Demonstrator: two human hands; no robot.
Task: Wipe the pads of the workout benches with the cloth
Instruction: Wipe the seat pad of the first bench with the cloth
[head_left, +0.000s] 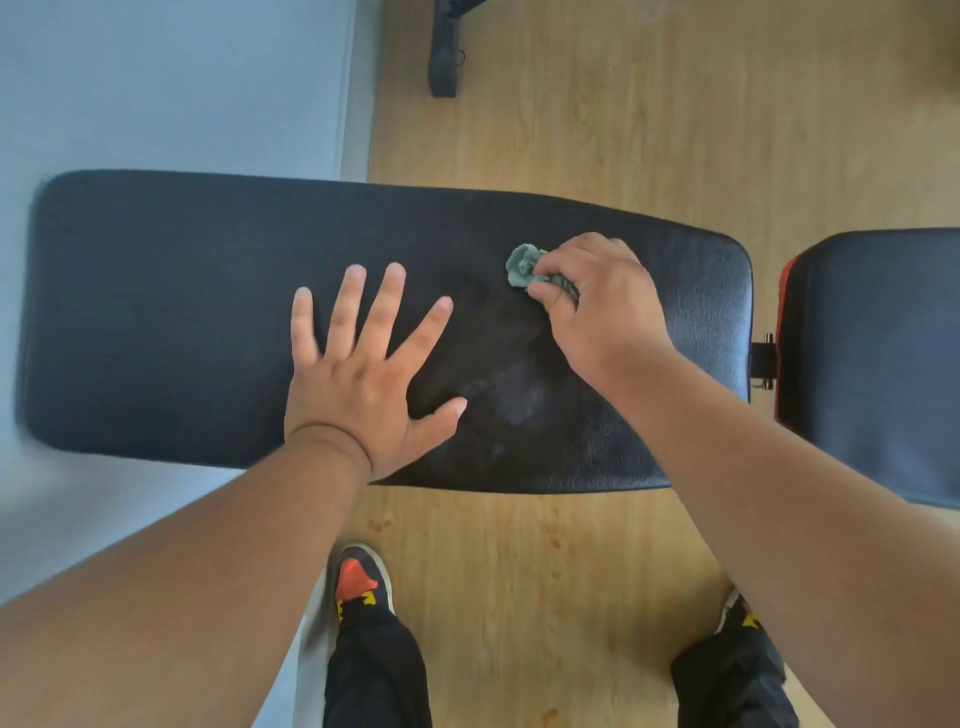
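A long black bench pad lies across the view. My left hand rests flat on its middle, fingers spread, holding nothing. My right hand is closed around a crumpled grey-green cloth and presses it onto the right part of the pad. A dull smeared patch shows on the pad between my two hands. A second black pad with a red edge sits just to the right, joined by a black bracket.
Wooden floor lies beyond and below the bench. A pale blue surface fills the left. A black frame leg stands at the top. My two shoes are on the floor near the bench's front edge.
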